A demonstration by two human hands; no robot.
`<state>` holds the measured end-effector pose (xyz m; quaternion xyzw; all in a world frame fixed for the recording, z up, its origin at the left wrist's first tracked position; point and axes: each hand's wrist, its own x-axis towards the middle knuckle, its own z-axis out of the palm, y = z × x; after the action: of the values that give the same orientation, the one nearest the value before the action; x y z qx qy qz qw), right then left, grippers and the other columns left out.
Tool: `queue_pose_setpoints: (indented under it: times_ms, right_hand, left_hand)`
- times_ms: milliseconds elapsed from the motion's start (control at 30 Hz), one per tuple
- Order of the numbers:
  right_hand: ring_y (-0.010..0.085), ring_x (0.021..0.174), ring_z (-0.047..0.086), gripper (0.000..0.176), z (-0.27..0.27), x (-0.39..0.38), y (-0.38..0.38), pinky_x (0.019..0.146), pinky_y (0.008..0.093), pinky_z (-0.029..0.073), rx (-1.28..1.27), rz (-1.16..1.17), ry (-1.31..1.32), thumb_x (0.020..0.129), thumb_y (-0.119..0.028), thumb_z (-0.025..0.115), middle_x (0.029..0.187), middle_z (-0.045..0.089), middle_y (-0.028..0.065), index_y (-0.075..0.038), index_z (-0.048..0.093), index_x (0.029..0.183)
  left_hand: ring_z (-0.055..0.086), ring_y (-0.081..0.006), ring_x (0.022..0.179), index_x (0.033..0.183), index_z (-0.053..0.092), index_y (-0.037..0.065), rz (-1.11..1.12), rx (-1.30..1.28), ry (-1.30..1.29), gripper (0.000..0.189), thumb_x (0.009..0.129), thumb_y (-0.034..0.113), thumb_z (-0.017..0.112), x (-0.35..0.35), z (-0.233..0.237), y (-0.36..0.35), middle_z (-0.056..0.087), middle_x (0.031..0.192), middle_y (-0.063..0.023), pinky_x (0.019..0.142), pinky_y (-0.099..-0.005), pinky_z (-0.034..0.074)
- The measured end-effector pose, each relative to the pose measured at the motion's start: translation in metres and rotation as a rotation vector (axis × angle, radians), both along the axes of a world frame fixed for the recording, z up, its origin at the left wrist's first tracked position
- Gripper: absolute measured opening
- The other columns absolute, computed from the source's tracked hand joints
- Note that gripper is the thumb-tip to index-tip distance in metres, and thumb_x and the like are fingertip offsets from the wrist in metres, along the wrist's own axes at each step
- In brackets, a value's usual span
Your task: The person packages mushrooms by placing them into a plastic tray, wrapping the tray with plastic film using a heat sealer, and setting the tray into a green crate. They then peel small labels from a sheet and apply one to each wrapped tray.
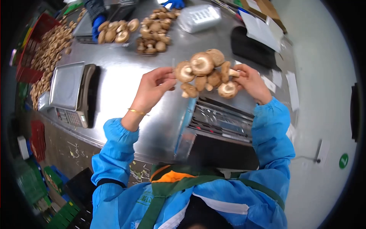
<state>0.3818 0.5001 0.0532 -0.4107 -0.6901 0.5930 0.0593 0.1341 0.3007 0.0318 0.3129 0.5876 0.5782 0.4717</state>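
Note:
Brown mushrooms (202,63), several of them with pale stems, lie heaped in what looks like a clear tray whose walls barely show. My left hand (155,83) pinches the left edge of this tray between thumb and fingers. On the opposite side, my right hand (251,83) grips the right edge, its fingers beside a mushroom stem. The load is held above the metal table, just past the film wrapping machine (221,120). Its underside and part of my right fingers are hidden by the mushrooms.
A weighing scale (68,86) stands at the left, near loose mushrooms (51,49) and a red crate (37,36). Filled mushroom trays (154,30) and stacked clear trays (199,18) sit at the back. Another person's blue-gloved hand (98,27) is by a mushroom tray.

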Motion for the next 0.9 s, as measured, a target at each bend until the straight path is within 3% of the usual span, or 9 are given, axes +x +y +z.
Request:
queue_pose_setpoints:
  times_ms: [167, 333, 400, 500, 600, 667, 700, 800, 900]
  right_hand:
    - [0.0089, 0.066, 0.055, 0.029, -0.021, 0.130, 0.011, 0.054, 0.0219, 0.045, 0.013, -0.283, -0.049, 0.085, -0.001, 0.053, 0.082, 0.059, 0.0047, 0.002, 0.051, 0.113]
    - [0.0088, 0.070, 0.056, 0.026, -0.041, 0.179, 0.002, 0.057, 0.0216, 0.046, -0.011, -0.397, 0.057, 0.085, -0.003, 0.056, 0.084, 0.062, 0.0056, 0.001, 0.055, 0.111]
    - [0.0113, 0.070, 0.058, 0.022, -0.046, 0.192, -0.004, 0.060, 0.0251, 0.047, 0.144, -0.412, 0.004, 0.085, -0.005, 0.056, 0.085, 0.064, 0.0078, 0.001, 0.058, 0.106]
    - [0.0266, 0.070, 0.060, 0.016, -0.022, 0.223, -0.053, 0.066, 0.0374, 0.045, 0.917, -0.342, -0.290, 0.081, -0.018, 0.064, 0.082, 0.065, 0.0124, -0.003, 0.062, 0.086]
    - [0.0284, 0.072, 0.059, 0.019, -0.019, 0.243, -0.090, 0.067, 0.0404, 0.042, 1.015, -0.345, -0.573, 0.079, -0.022, 0.067, 0.073, 0.064, 0.0104, -0.005, 0.060, 0.077]
    - [0.0274, 0.070, 0.059, 0.021, -0.041, 0.237, -0.104, 0.067, 0.0422, 0.040, 0.848, -0.385, -0.415, 0.077, -0.023, 0.069, 0.067, 0.063, 0.0085, -0.006, 0.059, 0.074]
    - [0.0250, 0.067, 0.059, 0.020, -0.048, 0.228, -0.102, 0.065, 0.0363, 0.040, 0.786, -0.436, -0.328, 0.077, -0.022, 0.070, 0.065, 0.062, 0.0092, -0.005, 0.059, 0.075]
    - [0.0093, 0.061, 0.051, 0.014, -0.040, 0.225, -0.100, 0.061, 0.0224, 0.037, 0.099, -0.651, 0.199, 0.082, -0.011, 0.062, 0.066, 0.057, 0.0003, 0.000, 0.057, 0.090]
    - [0.0071, 0.054, 0.037, 0.011, -0.019, 0.248, -0.114, 0.060, 0.0223, 0.035, -0.348, -0.742, 0.411, 0.084, -0.003, 0.052, 0.060, 0.040, -0.0048, 0.001, 0.055, 0.093]
  left_hand:
    - [0.062, -0.0131, 0.077, 0.111, 0.056, -0.008, -0.212, 0.028, 0.065, 0.035, 0.077, -0.001, 0.065, 0.099, -0.034, 0.073, 0.065, 0.091, -0.0102, 0.068, -0.0242, 0.052]
    - [0.064, -0.0148, 0.077, 0.106, 0.058, -0.008, -0.331, 0.021, 0.307, 0.034, 0.075, 0.003, 0.067, 0.136, -0.055, 0.095, 0.066, 0.086, -0.0113, 0.070, -0.0247, 0.052]
    - [0.065, -0.0186, 0.082, 0.105, 0.059, -0.006, -0.305, 0.019, 0.411, 0.032, 0.076, 0.006, 0.068, 0.135, -0.043, 0.081, 0.067, 0.090, -0.0141, 0.073, -0.0271, 0.053]
    - [0.067, -0.0248, 0.079, 0.098, 0.063, 0.000, -0.209, 0.016, 0.791, 0.024, 0.079, 0.014, 0.067, 0.121, -0.010, 0.039, 0.068, 0.086, -0.0165, 0.070, -0.0312, 0.053]
    - [0.066, -0.0275, 0.072, 0.088, 0.063, 0.003, -0.274, -0.371, 1.054, 0.023, 0.078, 0.023, 0.069, 0.125, 0.016, 0.003, 0.068, 0.081, -0.0137, 0.064, -0.0316, 0.051]
    - [0.066, -0.0259, 0.071, 0.088, 0.062, 0.003, -0.298, -0.304, 1.020, 0.025, 0.075, 0.023, 0.071, 0.135, -0.005, 0.003, 0.068, 0.079, -0.0127, 0.062, -0.0312, 0.050]
    - [0.065, -0.0196, 0.067, 0.097, 0.060, 0.003, -0.274, -0.177, 0.813, 0.029, 0.074, 0.016, 0.073, 0.135, -0.030, 0.008, 0.068, 0.076, -0.0102, 0.060, -0.0285, 0.049]
    - [0.061, -0.0123, 0.064, 0.108, 0.056, 0.002, -0.231, -0.234, 0.440, 0.039, 0.073, 0.006, 0.073, 0.139, -0.003, 0.004, 0.065, 0.073, -0.0060, 0.059, -0.0247, 0.047]
    - [0.055, -0.0079, 0.063, 0.123, 0.049, 0.000, -0.224, -0.275, 0.136, 0.052, 0.076, 0.002, 0.070, 0.134, 0.014, -0.032, 0.060, 0.069, 0.0000, 0.060, -0.0204, 0.043]
